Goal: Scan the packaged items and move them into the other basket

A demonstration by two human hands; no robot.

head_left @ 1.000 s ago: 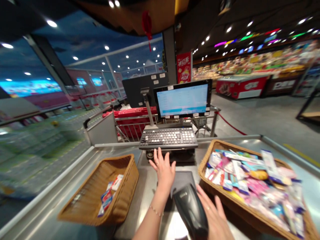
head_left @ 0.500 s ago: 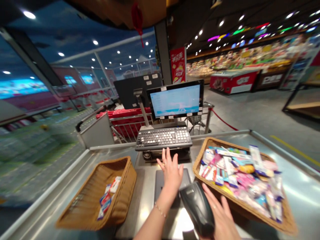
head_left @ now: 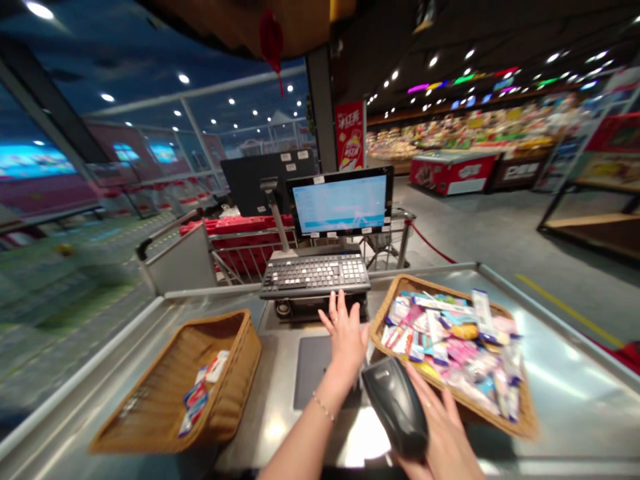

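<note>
My left hand (head_left: pixel 347 337) is open, fingers spread, in the air above the metal counter. Its fingertips appear just in front of the black keyboard (head_left: pixel 315 273); whether they touch it I cannot tell. A black handheld barcode scanner (head_left: pixel 397 407) is in my right hand (head_left: pixel 443 433), which wraps around it from the right; its grip is hidden. Under my left forearm lies a flat grey pad (head_left: pixel 310 373), partly covered. Beside the scanner stands a wicker basket (head_left: pixel 527 413) filled with small wrapped snacks (head_left: pixel 460 347).
At left, a second wicker basket (head_left: pixel 245 373) holds a few packets (head_left: pixel 197 400). Behind the keyboard stand a lit monitor (head_left: pixel 343 203) and a dark screen (head_left: pixel 260 180) seen from behind. Carts (head_left: pixel 250 257) are beyond the metal counter (head_left: pixel 565 387).
My view has turned a little to the right, so the counter, baskets and monitor sit further left. My left hand is slightly further right relative to the keyboard; the scanner stays in my right hand.
</note>
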